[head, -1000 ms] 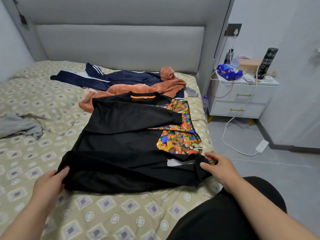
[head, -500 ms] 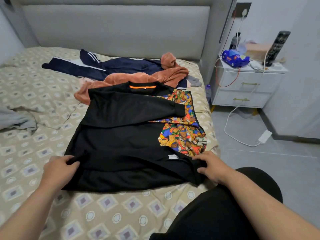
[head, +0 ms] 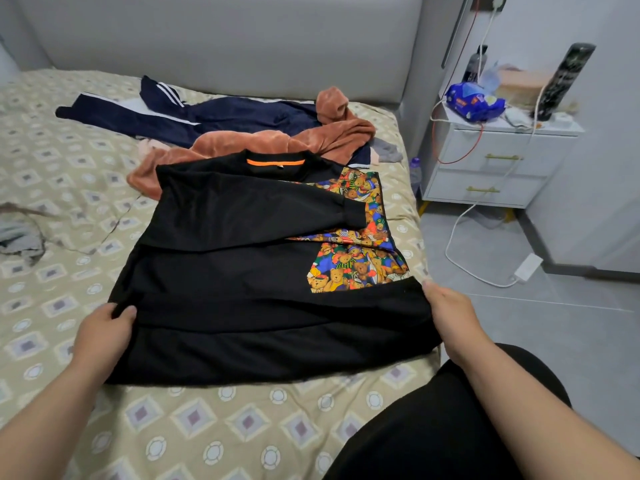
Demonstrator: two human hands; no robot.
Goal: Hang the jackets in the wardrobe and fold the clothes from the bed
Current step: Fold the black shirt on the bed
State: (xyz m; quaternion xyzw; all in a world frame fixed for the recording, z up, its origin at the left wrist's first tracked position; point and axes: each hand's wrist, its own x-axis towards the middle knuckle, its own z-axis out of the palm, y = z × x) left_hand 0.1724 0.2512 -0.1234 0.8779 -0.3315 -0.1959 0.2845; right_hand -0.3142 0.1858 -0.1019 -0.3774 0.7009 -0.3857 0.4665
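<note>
A black sweatshirt (head: 242,271) with a colourful bear-print panel and an orange collar tag lies flat on the bed (head: 62,174), one sleeve folded across its chest. Its lower part is doubled up into a fold. My left hand (head: 104,329) grips the left end of that folded edge. My right hand (head: 448,311) grips the right end. Behind the sweatshirt lie a brown fleece garment (head: 277,142) and a navy track jacket (head: 194,114) with white stripes.
A grey cloth (head: 20,237) lies at the bed's left edge. A white bedside cabinet (head: 498,164) with cluttered top stands right of the bed, cables and a power strip (head: 526,266) trailing on the floor. A grey padded headboard (head: 225,43) backs the bed. My black-clad knee (head: 450,420) is at bottom right.
Both hands have carried the sweatshirt's bottom hem up toward the chest, so the fold now covers more of the body. The camera has moved closer.
</note>
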